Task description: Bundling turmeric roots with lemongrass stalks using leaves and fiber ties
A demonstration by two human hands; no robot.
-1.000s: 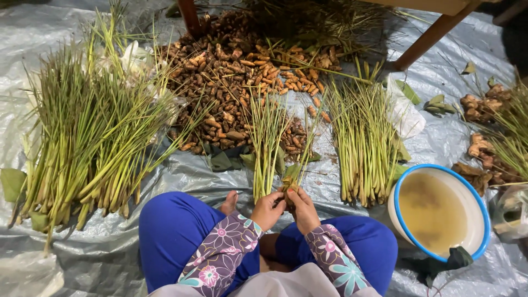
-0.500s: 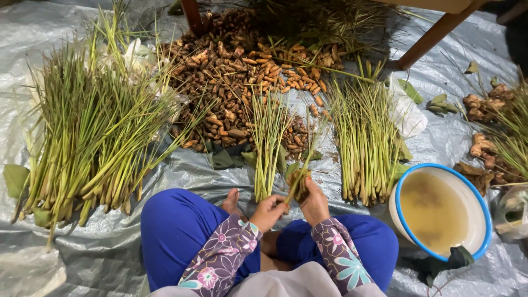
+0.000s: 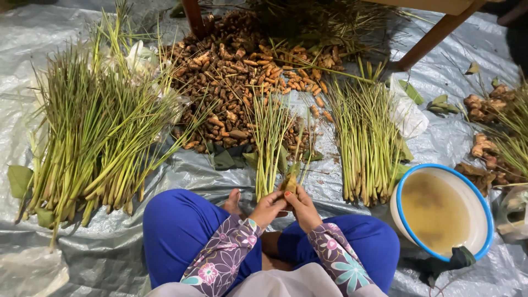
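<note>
Head view: a person sits cross-legged on a grey tarp (image 3: 110, 242), knees in blue trousers. Both hands meet at near centre, just beyond the lap. The left hand (image 3: 268, 208) and the right hand (image 3: 301, 206) touch each other, fingers closed around the base of one lemongrass stalk (image 3: 290, 181), whose yellowish end stands up between the thumbs. Just behind it, a small bunch (image 3: 268, 143) lies on the tarp, tips pointing far. A large pile of stalks (image 3: 93, 143) lies at left, a tidier bundle (image 3: 366, 143) at right. A heap of brown roots (image 3: 236, 77) fills the far centre. At near right stands a white basin (image 3: 484, 209) with a blue rim, holding cloudy water.

Judging by the grip, the outer leaf is being worked off the stalk base. Done well, this wants one hand pinching the base firmly while the other peels away from the body, keeping the stalk clear of the bunch behind.
</note>
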